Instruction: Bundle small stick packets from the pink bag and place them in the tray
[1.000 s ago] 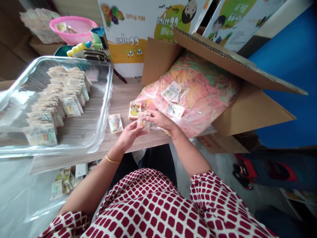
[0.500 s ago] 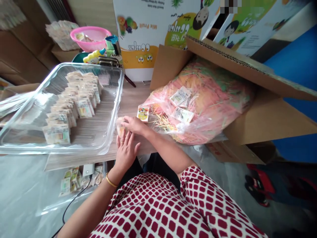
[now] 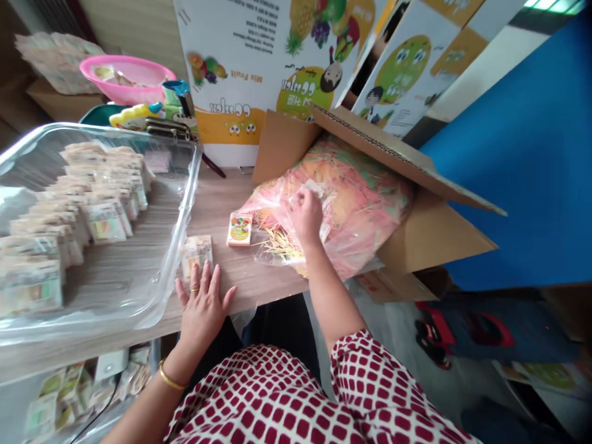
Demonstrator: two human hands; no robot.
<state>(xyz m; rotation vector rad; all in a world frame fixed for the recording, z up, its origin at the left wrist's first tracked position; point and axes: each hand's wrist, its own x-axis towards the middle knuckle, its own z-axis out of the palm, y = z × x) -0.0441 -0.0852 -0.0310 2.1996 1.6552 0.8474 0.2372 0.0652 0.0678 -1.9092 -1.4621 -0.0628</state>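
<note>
My left hand [image 3: 203, 305] lies flat on the wooden table [image 3: 259, 280], fingers apart. Its fingertips nearly touch a small clear packet of coloured toothpicks [image 3: 197, 254]. My right hand [image 3: 307, 217] rests on a large pink plastic bag of coloured toothpicks [image 3: 356, 209], its fingertips pinching a small paper packet [image 3: 313, 188]. Loose toothpicks [image 3: 277, 243] spill from the bag's open end. A small colourful card box [image 3: 239, 229] stands between my hands, on the table.
A large clear tray [image 3: 182, 203] holds rows of stacked packets [image 3: 92, 213] on the left. The bag sits in an open cardboard box [image 3: 430, 246]. A pink basin [image 3: 124, 80] and printed fruit-pattern boards [image 3: 259, 61] stand behind. A blue surface [image 3: 509, 185] fills the right.
The packet has left my hands and lies on the table. My right hand has moved forward onto the bag, and my left hand has flattened on the table.
</note>
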